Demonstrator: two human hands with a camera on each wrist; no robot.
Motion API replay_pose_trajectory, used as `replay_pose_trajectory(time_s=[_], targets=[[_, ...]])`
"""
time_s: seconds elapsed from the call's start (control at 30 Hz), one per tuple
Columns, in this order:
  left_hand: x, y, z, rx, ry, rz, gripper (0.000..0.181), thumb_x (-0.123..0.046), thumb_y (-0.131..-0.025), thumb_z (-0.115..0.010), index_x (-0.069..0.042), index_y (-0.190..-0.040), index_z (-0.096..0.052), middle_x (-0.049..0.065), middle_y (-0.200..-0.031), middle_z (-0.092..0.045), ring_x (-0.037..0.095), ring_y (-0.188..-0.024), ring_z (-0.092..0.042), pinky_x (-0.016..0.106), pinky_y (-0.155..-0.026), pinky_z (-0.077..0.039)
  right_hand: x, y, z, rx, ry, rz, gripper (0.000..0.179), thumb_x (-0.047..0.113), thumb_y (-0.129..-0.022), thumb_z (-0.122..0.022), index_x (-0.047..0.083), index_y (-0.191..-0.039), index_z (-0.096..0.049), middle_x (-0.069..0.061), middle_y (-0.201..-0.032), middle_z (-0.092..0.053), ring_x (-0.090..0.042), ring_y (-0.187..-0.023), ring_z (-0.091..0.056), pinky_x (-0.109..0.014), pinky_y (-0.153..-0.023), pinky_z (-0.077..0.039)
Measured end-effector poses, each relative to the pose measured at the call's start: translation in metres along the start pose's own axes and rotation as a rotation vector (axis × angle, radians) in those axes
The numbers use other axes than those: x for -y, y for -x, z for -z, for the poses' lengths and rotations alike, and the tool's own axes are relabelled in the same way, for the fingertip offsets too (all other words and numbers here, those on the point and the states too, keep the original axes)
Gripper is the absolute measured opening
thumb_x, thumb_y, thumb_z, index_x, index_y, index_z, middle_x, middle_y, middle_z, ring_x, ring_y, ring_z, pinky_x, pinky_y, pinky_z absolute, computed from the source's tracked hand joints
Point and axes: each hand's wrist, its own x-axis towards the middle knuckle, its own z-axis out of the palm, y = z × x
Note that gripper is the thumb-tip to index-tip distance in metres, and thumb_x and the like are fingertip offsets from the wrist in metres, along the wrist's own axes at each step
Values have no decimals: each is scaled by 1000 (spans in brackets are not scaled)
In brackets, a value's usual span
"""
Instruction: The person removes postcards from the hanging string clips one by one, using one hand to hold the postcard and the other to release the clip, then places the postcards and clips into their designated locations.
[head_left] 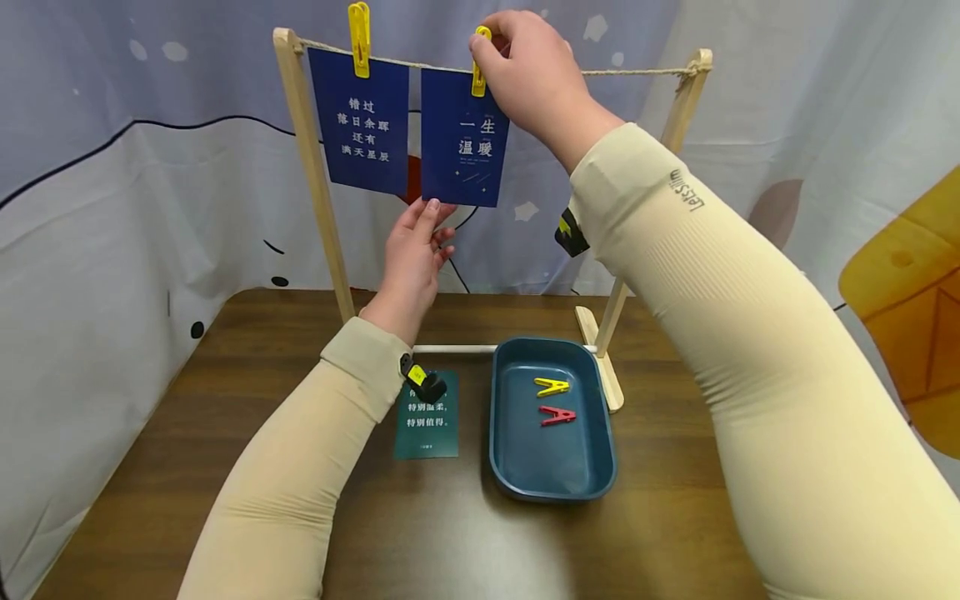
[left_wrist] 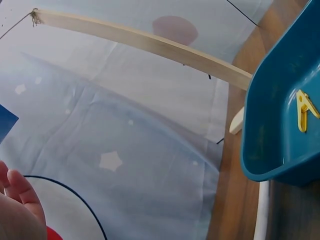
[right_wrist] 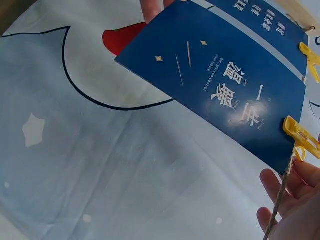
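Right grip [head_left: 538,82] pinches yellow clothespin [head_left: 477,82] — long axis upright, tip down.

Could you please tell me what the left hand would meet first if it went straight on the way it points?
Probably the blue card on the right, whose lower edge the left hand seems to pinch; exact depth is unclear.

Smooth, glossy paper is seen in the rectangular dark-blue card with sparkle motifs [right_wrist: 215,85]; smooth plastic in the slim yellow clothespin clipping it [head_left: 478,82] and the oblong blue tray [head_left: 551,462]. Pale, matt wood is shown by the left upright post [head_left: 330,233], rough twisted fibre by the thin tan cord [head_left: 637,72].
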Motion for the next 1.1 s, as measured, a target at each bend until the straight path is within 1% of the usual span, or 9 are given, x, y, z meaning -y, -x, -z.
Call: replay_pose_trajectory(time_s=[0.17, 0.23, 0.37, 0.47, 0.6, 0.73, 0.87, 0.97, 1.1], targets=[[0, 1, -2, -18, -2, -17, 25, -34, -97, -62, -18, -115, -69, 5, -115, -71, 16, -81, -57, 25, -67, -48, -2, 1, 1, 6, -42, 13, 45, 43, -106, -40, 22, -144, -50, -1, -133, -53, -12, -114, -49, -18, -99, -39], [0, 2, -2, -29, -8, -18, 25, -34, -96, -62, -17, -113, -69, 5, -114, -71, 16, -81, -57, 24, -66, -48, -4, 2, 1, 11, -105, 13, 44, 41, -105, -43, 21, -143, -52, -1, -132, -55, -13, -115, -50, -17, -100, -39], [2, 3, -3, -33, -10, -15, 23, -33, -96, -63, -16, -110, -70, 5, -112, -71, 15, -80, -56, 24, -65, -46, -5, 2, 4, -5, -296, -7, 38, 36, -102, -54, 19, -135, -61, 0, -128, -61, -12, -114, -52, -16, -99, -40], [3, 4, -3, -30, 4, -18, 21, -31, -96, -63, -15, -108, -70, 6, -112, -71, 13, -76, -57, 23, -62, -46, -5, 3, 5, -54, -450, -26, 32, 32, -99, -61, 17, -127, -68, 0, -121, -64, -10, -110, -53, -17, -97, -40], [5, 8, -3, -33, 2, -16, 18, -30, -97, -63, -14, -103, -69, 10, -114, -70, 13, -75, -56, 23, -61, -46, -3, 7, 7, -176, -611, -20, 24, 26, -96, -66, 15, -117, -74, 1, -111, -66, -7, -102, -53, -17, -89, -40], [13, 16, -4, -38, -38, 25, 18, -30, -96, -64, -13, -99, -68, 8, -109, -72, 14, -77, -56, 23, -62, -46, 0, 10, 11, -309, -812, 15, 14, 15, -95, -68, 8, -104, -77, 1, -98, -70, -6, -96, -55, -14, -84, -40], [24, 27, -7, -2, -79, 83, 17, -27, -97, -65, -10, -101, -67, 6, -104, -73, 16, -78, -56, 23, -62, -46, -4, 15, 17, -399, -1001, 43, 9, 4, -93, -69, 2, -93, -77, -2, -88, -70, -8, -97, -60, -12, -87, -44], [32, 36, -3, 20, -131, 122, 18, -26, -98, -64, -9, -104, -67, 7, -105, -73, 16, -79, -56, 23, -62, -46, -12, 23, 16, -419, -1051, 61, 9, 2, -92, -69, 0, -95, -76, -4, -90, -70, -11, -98, -61, -15, -88, -45], [41, 46, 9, 20, -214, 175, 20, -27, -98, -63, -10, -106, -67, 7, -110, -72, 13, -79, -57, 23, -65, -47, -24, 44, 8, -407, -1070, 90, 11, 2, -91, -70, -2, -99, -75, -8, -93, -70, -16, -95, -62, -21, -90, -47]])
